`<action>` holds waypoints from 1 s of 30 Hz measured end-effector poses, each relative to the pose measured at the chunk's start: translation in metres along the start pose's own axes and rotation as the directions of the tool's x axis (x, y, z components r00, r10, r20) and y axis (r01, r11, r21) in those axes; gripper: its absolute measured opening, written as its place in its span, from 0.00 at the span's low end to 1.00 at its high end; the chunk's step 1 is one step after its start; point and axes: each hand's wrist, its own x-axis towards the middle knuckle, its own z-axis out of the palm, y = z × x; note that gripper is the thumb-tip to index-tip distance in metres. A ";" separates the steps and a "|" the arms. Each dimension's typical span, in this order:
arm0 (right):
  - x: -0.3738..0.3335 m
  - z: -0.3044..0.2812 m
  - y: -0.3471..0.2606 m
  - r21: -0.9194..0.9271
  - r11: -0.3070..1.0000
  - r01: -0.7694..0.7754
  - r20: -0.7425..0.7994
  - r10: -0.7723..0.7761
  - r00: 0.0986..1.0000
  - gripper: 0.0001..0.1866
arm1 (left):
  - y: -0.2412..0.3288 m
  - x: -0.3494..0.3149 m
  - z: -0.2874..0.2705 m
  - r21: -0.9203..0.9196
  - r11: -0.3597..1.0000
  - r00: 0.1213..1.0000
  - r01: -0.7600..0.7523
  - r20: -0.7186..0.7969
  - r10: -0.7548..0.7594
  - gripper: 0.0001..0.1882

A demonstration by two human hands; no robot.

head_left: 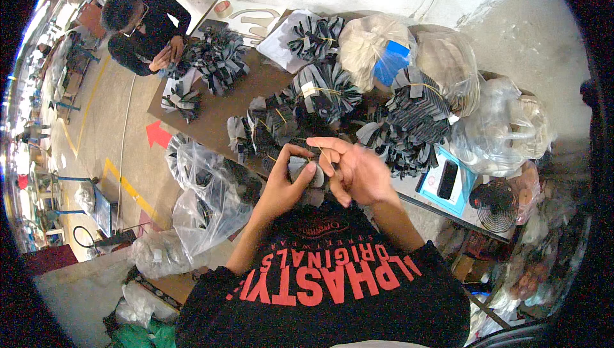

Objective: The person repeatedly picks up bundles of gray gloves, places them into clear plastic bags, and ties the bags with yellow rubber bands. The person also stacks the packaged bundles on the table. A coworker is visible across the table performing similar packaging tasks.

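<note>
My left hand (286,181) is closed on a small bundle of grey fabric pieces (314,178), held just in front of my chest. A thin yellowish rubber band (325,151) runs at the top of this bundle, by the fingers of both hands. My right hand (363,170) has the band hooked on its curled fingers, its palm partly turned up and slightly blurred. Right beyond my hands lie banded bundles of dark and light grey strips (326,91). A larger heap of grey strips (416,114) sits to their right.
A co-worker (144,31) handles strips at the brown table's (192,112) far left. Clear plastic bags (208,201) stand at the left, beige-filled bags (374,44) at the back. A blue-and-white scale (446,180) and a small black fan (495,207) are at the right.
</note>
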 end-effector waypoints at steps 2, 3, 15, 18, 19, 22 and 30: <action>0.003 0.006 0.013 -0.166 0.980 0.105 -0.036 -0.112 0.993 0.29 | -0.001 0.005 0.002 0.079 0.997 0.997 -0.015 -0.074 0.021 0.15; 0.003 0.009 0.017 -0.219 0.965 0.146 -0.062 -0.163 0.985 0.28 | -0.001 0.007 0.002 0.119 0.993 0.993 -0.020 -0.110 0.033 0.15; 0.012 0.051 0.049 -0.920 0.379 0.102 0.012 -0.232 0.973 0.30 | -0.034 0.020 -0.016 -0.152 0.985 0.887 0.086 -0.437 -0.145 0.18; 0.020 0.053 0.064 -0.971 0.196 0.136 0.072 -0.303 0.950 0.31 | -0.038 0.023 -0.028 -0.286 0.951 0.824 0.114 -0.507 -0.251 0.22; 0.023 0.054 0.067 -0.972 0.194 0.129 0.070 -0.288 0.955 0.30 | -0.045 0.024 -0.032 -0.304 0.950 0.815 0.077 -0.529 -0.235 0.24; 0.033 0.051 0.073 -0.975 0.139 0.171 0.143 -0.189 0.972 0.26 | -0.061 0.034 -0.054 -0.645 0.761 0.790 0.074 -0.428 -0.439 0.27; 0.076 0.031 0.098 -0.973 -0.109 0.206 0.229 -0.284 0.931 0.14 | -0.066 0.037 -0.092 -0.932 0.362 0.893 -0.022 -0.182 -0.413 0.27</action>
